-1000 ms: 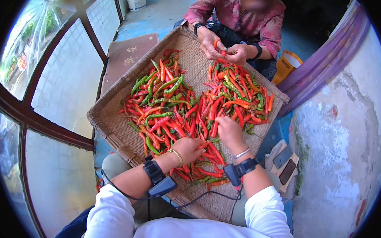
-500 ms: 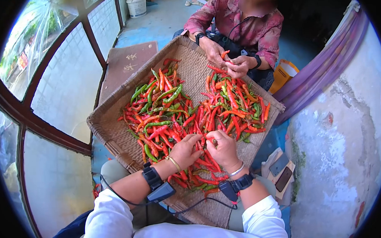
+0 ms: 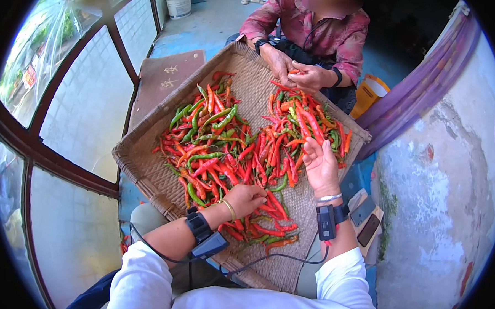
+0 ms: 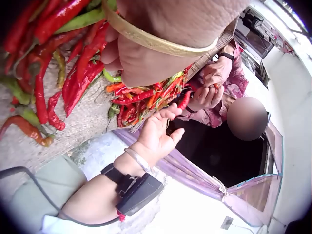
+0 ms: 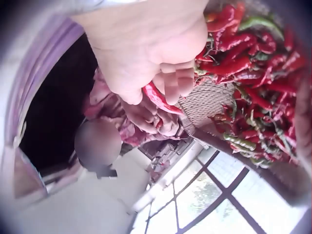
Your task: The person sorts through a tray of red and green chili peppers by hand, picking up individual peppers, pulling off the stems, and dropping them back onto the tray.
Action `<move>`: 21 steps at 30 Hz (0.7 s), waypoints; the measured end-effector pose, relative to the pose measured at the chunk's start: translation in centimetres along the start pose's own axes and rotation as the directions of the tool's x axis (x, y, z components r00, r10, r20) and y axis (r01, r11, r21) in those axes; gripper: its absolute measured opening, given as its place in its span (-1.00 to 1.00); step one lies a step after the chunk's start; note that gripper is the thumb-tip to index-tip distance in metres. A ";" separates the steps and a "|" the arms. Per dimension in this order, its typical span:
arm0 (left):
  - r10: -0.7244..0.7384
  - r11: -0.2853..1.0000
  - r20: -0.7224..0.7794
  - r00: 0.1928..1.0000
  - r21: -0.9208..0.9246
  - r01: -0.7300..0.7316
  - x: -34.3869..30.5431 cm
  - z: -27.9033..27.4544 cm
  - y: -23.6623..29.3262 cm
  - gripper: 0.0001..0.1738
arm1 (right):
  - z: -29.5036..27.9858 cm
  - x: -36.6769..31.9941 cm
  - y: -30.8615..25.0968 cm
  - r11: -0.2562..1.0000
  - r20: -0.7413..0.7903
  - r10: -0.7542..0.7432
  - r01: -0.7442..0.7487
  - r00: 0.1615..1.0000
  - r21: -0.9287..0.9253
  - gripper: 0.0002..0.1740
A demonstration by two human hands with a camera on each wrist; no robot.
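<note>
My right hand (image 3: 320, 165) is raised over the right side of the chili pile (image 3: 231, 149), palm up, fingers extended and thumb apart from them. A red chili pepper (image 5: 161, 100) shows just beyond its fingers, and the same red chili (image 4: 184, 100) is off the fingertips in the left wrist view. My left hand (image 3: 244, 200) hovers low over the near chilies, fingers bent downward; its fingertips are partly hidden, and I cannot tell whether they hold anything. Red, orange and green chilies lie in a large woven basket tray (image 3: 142, 142).
Across the tray a person in a pink patterned shirt (image 3: 350, 39) handles a chili with both hands (image 3: 296, 69). Two phones (image 3: 367, 229) lie at the right, beside a worn wall (image 3: 437, 201). Windows (image 3: 74, 107) line the left. A white bucket (image 3: 178, 4) stands behind.
Both hands were together at a chili over the middle of the pile. The right hand has since moved right and turned palm up, its fingers spread; the left has lowered toward me.
</note>
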State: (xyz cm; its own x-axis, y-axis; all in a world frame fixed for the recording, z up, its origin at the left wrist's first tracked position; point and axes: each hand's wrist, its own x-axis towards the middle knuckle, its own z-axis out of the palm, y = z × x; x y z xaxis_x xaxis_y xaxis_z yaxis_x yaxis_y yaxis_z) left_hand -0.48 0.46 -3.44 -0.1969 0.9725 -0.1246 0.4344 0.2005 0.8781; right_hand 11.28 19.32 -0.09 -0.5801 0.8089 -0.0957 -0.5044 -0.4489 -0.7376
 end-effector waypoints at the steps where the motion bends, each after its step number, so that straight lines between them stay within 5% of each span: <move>1: 0.019 1.000 -0.019 1.000 -0.007 -0.019 -0.1 0.1 0.0 -0.78 | -0.4 0.3 0.4 0.994 -0.028 0.074 -0.076 0.997 -0.083 -0.67; 2: 0.037 0.999 -0.037 0.999 -0.014 -0.037 -0.1 0.2 0.0 -0.79 | -0.9 0.4 0.8 0.975 -0.064 0.145 -0.154 0.987 -0.162 -0.64; 3: 0.035 0.999 -0.035 0.999 -0.017 -0.036 -0.1 0.4 -0.1 -0.79 | -0.4 0.0 1.6 0.885 -0.080 0.132 -0.154 0.988 -0.439 -0.60; 4: 0.045 0.999 -0.035 0.998 0.000 -0.045 -0.1 0.4 -0.2 -0.79 | -0.5 0.0 3.1 0.730 -0.026 0.082 -0.078 0.996 -0.679 -0.60; 5: 0.056 0.998 -0.035 0.998 0.017 -0.055 -0.1 0.5 -0.3 -0.80 | -0.9 0.0 4.4 0.453 0.160 -0.040 0.160 0.986 -0.877 -0.61; 6: 0.054 0.998 -0.034 0.998 0.016 -0.054 -0.1 0.5 -0.2 -0.80 | -0.5 -0.3 5.1 0.101 0.368 -0.087 0.376 0.926 -0.921 -0.62; 7: 0.062 0.997 -0.003 0.998 0.056 -0.062 -0.1 0.4 -0.1 -0.78 | -0.2 -0.8 5.6 0.102 0.368 -0.087 0.375 0.926 -0.921 -0.62; 9: 0.070 0.992 0.029 0.997 0.100 -0.073 -0.1 0.2 0.1 -0.76 | 0.6 -1.7 6.2 -0.453 0.640 -0.045 0.555 0.767 -0.697 -0.62; 12: 0.086 0.989 0.026 0.996 0.117 -0.088 -0.2 0.2 0.1 -0.77 | 0.2 -1.6 7.0 -0.437 0.519 0.020 0.474 0.855 -0.764 -0.61; 21: 0.100 0.992 -0.040 0.994 0.084 -0.097 -0.3 0.3 0.4 -0.77 | -0.3 -1.0 6.7 -0.313 0.543 -0.131 0.485 0.830 -0.816 -0.84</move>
State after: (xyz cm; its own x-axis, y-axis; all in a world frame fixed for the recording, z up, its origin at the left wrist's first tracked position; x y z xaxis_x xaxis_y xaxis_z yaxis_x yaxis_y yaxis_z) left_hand 0.02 0.28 -3.17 -0.1874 0.9821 -0.0172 0.5238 0.1147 0.8441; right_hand 8.68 15.61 -5.16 -0.7626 0.5237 0.3797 0.3991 0.8429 -0.3609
